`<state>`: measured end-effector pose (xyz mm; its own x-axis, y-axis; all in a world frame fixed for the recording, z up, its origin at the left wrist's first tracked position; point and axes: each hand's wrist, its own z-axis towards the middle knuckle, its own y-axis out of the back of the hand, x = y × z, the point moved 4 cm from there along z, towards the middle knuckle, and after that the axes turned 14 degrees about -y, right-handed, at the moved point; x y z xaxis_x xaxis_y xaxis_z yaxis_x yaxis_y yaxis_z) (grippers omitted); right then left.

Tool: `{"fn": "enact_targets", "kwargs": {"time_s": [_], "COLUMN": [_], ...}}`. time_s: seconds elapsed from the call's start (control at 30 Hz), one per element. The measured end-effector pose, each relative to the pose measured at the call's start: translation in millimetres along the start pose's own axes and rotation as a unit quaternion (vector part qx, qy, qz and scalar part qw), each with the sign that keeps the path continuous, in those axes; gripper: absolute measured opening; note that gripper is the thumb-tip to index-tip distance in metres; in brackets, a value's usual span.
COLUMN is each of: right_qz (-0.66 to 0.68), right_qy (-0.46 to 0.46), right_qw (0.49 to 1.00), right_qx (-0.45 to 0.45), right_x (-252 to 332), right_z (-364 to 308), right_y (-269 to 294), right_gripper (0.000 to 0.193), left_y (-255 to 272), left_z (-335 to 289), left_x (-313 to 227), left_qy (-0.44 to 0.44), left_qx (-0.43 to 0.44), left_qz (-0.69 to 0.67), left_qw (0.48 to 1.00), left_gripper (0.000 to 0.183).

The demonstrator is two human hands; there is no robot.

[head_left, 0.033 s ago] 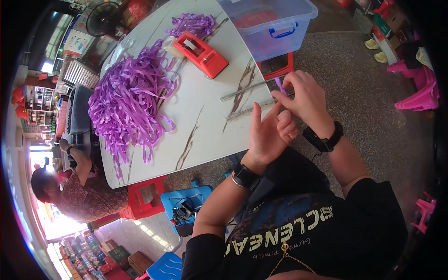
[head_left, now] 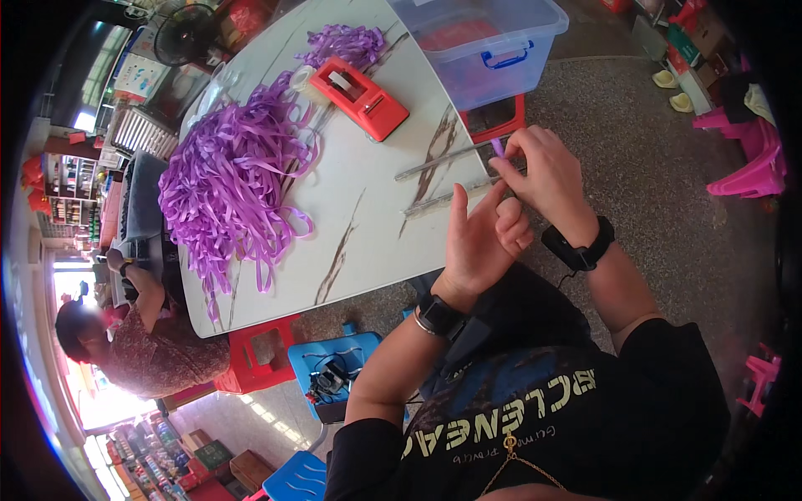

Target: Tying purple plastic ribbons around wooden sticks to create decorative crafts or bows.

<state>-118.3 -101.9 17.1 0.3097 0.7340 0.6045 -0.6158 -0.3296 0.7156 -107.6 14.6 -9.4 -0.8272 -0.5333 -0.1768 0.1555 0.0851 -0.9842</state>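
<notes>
Two thin metal rods [head_left: 441, 161] jut side by side over the right edge of the white marbled table [head_left: 368, 250]. A short piece of purple ribbon [head_left: 498, 148] is at the outer end of the farther rod; whether it loops around both is hidden by my fingers. My right hand [head_left: 549, 174] pinches this ribbon between thumb and fingertips. Just below and left of it is my left hand [head_left: 483, 240], palm up, thumb raised apart, index finger reaching toward the nearer rod and the other fingers partly curled. Nothing shows in its palm.
A big heap of purple ribbons [head_left: 238, 179] covers the table's left side, a smaller bundle [head_left: 347, 43] behind it. Between them and me stands a red tape dispenser [head_left: 380, 114]. A clear plastic bin [head_left: 493, 71] adjoins the far right edge. A person [head_left: 163, 346] sits at left.
</notes>
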Motion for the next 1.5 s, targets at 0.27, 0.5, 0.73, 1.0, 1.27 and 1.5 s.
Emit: {"fn": "enact_targets", "kwargs": {"time_s": [0.27,0.5,0.73,1.0,1.27,1.5], "right_qz": [0.114,0.250,0.347,0.623,0.789,0.709], "right_qy": [-0.130,-0.185,-0.304,-0.299,-0.238,-0.334], "right_qw": [0.975,0.927,0.769,0.504,0.294,0.412], "right_qx": [0.137,0.212,0.443,0.519,0.484,0.464], "right_x": [-23.8,-61.2,-60.4,-70.7,-70.6,-70.8], "right_z": [4.5,8.2,12.2,-6.3,-34.4,-22.3], "right_y": [-12.0,-30.6,-44.3,-90.1,-129.9,-114.1], "right_gripper": [0.018,0.023,0.023,0.015,0.014,0.022], "left_y": [1.0,1.5,3.0,3.0,3.6,4.4], "left_z": [-1.8,-0.7,-1.0,-0.7,-0.8,-2.1], "left_x": [-0.4,1.4,-0.4,-0.7,0.6,-1.5], "left_qy": [-0.005,-0.002,-0.005,-0.006,-0.001,-0.004], "left_qx": [-0.003,0.005,0.009,0.011,-0.004,0.005], "left_qz": [-0.008,-0.012,-0.010,-0.006,0.003,0.008], "left_qw": [1.000,1.000,1.000,1.000,1.000,1.000], "left_gripper": [0.063,0.063,0.063,0.065,0.068,0.067]}}
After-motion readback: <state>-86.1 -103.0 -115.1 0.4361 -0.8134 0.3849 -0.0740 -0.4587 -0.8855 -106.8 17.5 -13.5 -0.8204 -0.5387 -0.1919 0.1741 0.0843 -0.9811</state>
